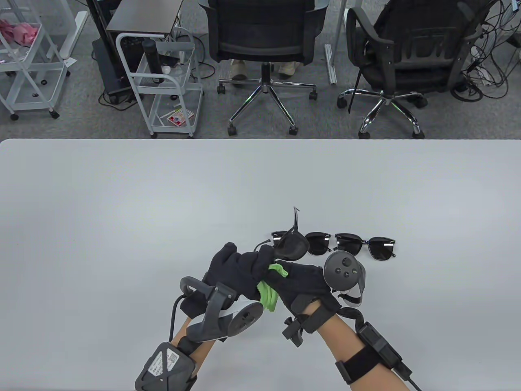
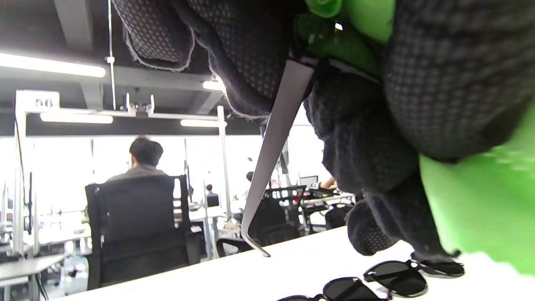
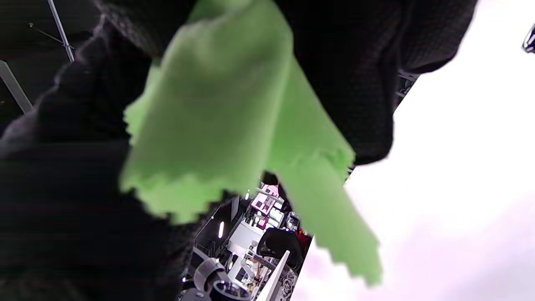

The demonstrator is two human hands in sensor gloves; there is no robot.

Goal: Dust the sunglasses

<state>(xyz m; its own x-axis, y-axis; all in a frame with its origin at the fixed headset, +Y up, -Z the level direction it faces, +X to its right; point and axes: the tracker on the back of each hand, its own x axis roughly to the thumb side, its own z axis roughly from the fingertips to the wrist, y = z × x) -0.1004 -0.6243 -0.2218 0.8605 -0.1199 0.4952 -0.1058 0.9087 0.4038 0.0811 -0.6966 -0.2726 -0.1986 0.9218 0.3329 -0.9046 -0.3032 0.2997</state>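
While gripped by left hand (image 1: pixel 240 264), light fragile sunglasses (image 1: pixel 291 244); soft green cloth (image 1: pixel 268 291) pinched by right hand (image 1: pixel 303 285); best held by frame.

From my feed I see a white table (image 1: pixel 122 195) on grey carpet (image 1: pixel 317 118). Beyond it stand two black office chairs (image 1: pixel 264 36), two white wire trolleys (image 1: pixel 163 81) and tangled cables (image 1: pixel 492 53). The left wrist view shows ceiling strip lights (image 2: pixel 54 67) and bright windows (image 2: pixel 62 167).
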